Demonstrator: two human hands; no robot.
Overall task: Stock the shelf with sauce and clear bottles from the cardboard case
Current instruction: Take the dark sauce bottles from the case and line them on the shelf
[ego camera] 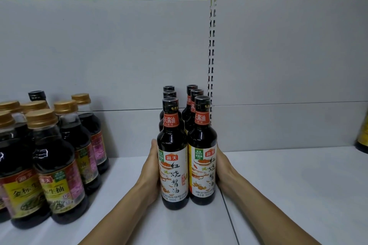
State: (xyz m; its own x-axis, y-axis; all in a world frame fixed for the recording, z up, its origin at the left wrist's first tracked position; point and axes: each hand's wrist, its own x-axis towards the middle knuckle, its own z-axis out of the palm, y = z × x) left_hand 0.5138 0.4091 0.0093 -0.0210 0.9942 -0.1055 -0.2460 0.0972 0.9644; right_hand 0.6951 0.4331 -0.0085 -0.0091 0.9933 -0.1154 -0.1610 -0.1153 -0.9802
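Two rows of dark soy sauce bottles with black caps and white-orange labels stand on the white shelf (278, 185), three deep each. The front left bottle (172, 165) and the front right bottle (202, 161) stand side by side, touching. My left hand (152, 167) lies flat against the outer side of the left bottle. My right hand (221, 167) presses the outer side of the right bottle. Fingers point toward the back panel, and no thumb crosses a label. The cardboard case is out of view.
A group of larger gold-capped sauce bottles (55, 165) fills the shelf's left side. A grey back panel with a slotted upright (211, 49) stands behind. A dark bottle's edge (363, 137) shows at the far right. Bare shelf lies between it and my right hand.
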